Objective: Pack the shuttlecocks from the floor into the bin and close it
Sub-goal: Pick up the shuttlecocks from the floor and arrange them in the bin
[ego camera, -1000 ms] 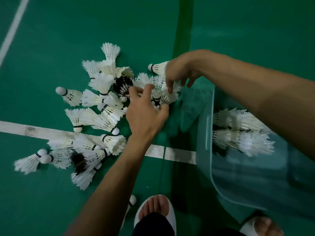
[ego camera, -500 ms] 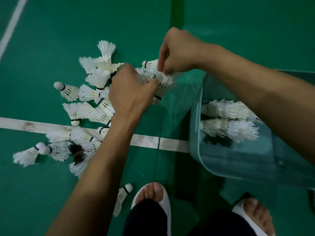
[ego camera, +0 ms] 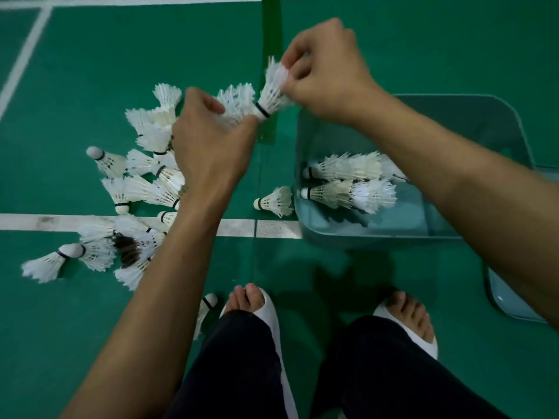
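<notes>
While your right hand (ego camera: 326, 74) pinches a feathered shuttlecock (ego camera: 273, 90) by its skirt, your left hand (ego camera: 211, 140) grips another stack (ego camera: 237, 101). Both sit above the floor pile (ego camera: 145, 176), left of the open bin (ego camera: 302, 164) holding two rows (ego camera: 351, 182).

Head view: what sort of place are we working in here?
Most likely an indoor badminton court: green sports floor with white court lines, and feather shuttlecocks scattered on it beside the bin.
</notes>
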A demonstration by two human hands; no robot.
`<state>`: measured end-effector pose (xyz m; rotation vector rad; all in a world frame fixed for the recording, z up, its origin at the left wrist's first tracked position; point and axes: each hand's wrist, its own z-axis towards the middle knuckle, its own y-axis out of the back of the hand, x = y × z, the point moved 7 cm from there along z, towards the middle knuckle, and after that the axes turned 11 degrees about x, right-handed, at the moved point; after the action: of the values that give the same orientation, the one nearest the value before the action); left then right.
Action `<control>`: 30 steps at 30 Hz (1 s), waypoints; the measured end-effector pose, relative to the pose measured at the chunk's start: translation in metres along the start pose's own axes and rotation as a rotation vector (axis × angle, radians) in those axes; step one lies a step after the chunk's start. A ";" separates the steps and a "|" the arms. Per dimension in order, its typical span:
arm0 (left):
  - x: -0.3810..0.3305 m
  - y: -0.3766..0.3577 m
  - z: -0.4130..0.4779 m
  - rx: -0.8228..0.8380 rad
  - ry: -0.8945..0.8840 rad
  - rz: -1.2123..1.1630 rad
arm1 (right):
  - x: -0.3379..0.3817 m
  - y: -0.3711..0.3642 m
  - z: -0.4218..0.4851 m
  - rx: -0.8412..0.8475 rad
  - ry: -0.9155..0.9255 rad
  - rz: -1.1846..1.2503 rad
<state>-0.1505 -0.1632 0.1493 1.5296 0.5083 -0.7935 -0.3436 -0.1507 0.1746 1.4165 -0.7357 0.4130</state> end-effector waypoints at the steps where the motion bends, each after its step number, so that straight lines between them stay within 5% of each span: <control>1: -0.013 -0.003 -0.001 0.012 -0.053 -0.035 | -0.012 0.015 -0.005 -0.073 -0.055 0.079; 6: -0.084 -0.045 -0.012 0.163 -0.330 -0.084 | -0.089 0.072 -0.057 -0.242 -0.371 0.294; 12: -0.093 -0.147 -0.026 0.644 -0.334 0.310 | -0.165 0.076 -0.124 -0.092 -0.719 -0.204; 18: -0.069 -0.192 -0.039 0.833 -0.263 0.605 | -0.201 0.052 -0.141 0.061 -0.829 -0.361; 26: -0.047 -0.203 -0.048 0.894 -0.250 0.662 | -0.250 -0.004 -0.130 0.105 -1.048 0.297; 30: -0.053 -0.211 -0.046 0.910 -0.256 0.668 | -0.254 -0.018 -0.129 0.115 -1.077 0.436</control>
<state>-0.3301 -0.0839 0.0454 2.1886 -0.6385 -0.6880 -0.4867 0.0140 -0.0092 1.5422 -1.9333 -0.0248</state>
